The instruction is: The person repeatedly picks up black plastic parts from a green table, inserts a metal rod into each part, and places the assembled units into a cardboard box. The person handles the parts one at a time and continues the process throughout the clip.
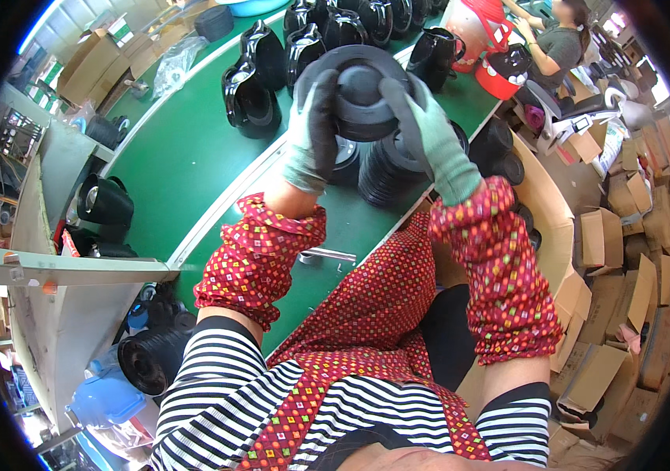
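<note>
Between my two hands I hold a round black plastic base (360, 86) with a raised ring in its middle, above the green worktable (194, 165). My left hand (315, 129), in a pale green glove with dark palm and fingers, grips its left rim. My right hand (425, 129), gloved alike, grips the right rim. Below them stands a stack of similar black discs (386, 174), partly hidden by my right hand. A shiny metal bar (327, 254) lies on the table nearer to me.
Several glossy black jugs (252, 102) stand along the table's far side. Beyond them are a red and white container (476, 31) and another person (559, 43). Cardboard boxes (610, 377) crowd the right. A black pot-like part (103, 200) sits at left.
</note>
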Demonstrator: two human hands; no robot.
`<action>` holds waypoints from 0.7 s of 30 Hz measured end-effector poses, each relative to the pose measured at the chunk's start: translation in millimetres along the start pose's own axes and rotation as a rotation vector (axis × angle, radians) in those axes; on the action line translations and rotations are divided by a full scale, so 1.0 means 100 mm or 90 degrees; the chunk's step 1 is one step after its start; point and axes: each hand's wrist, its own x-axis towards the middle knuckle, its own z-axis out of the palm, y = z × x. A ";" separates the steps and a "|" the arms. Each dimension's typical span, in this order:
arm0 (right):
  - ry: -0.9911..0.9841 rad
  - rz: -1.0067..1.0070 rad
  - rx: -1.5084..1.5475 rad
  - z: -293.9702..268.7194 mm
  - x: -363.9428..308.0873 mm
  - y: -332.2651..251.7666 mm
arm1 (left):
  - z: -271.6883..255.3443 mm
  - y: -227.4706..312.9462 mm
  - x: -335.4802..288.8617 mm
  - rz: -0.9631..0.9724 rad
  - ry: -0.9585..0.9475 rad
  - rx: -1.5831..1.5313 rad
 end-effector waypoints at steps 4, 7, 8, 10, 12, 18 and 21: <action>-0.224 0.082 -0.161 0.38 0.61 0.08 | -0.65 -0.40 0.09 0.000 0.061 0.129; -0.265 0.074 -0.358 0.67 0.85 0.06 | -0.85 -0.71 0.00 -0.131 0.161 -0.071; -0.303 0.087 -0.434 0.74 0.93 0.10 | -0.84 -0.80 -0.05 -0.186 0.198 -0.098; -0.372 0.109 -0.525 0.83 1.04 0.19 | -0.89 -0.90 -0.11 -0.276 0.188 -0.095; -0.447 0.147 -0.531 0.91 1.14 0.31 | -0.87 -1.01 -0.17 -0.336 0.254 -0.072; -0.589 -0.088 -0.741 1.12 1.20 0.67 | -1.19 -1.48 -0.41 -0.286 0.180 0.227; -0.490 -0.102 -0.551 0.85 1.28 0.96 | -1.13 -1.40 -0.30 -0.233 0.118 0.236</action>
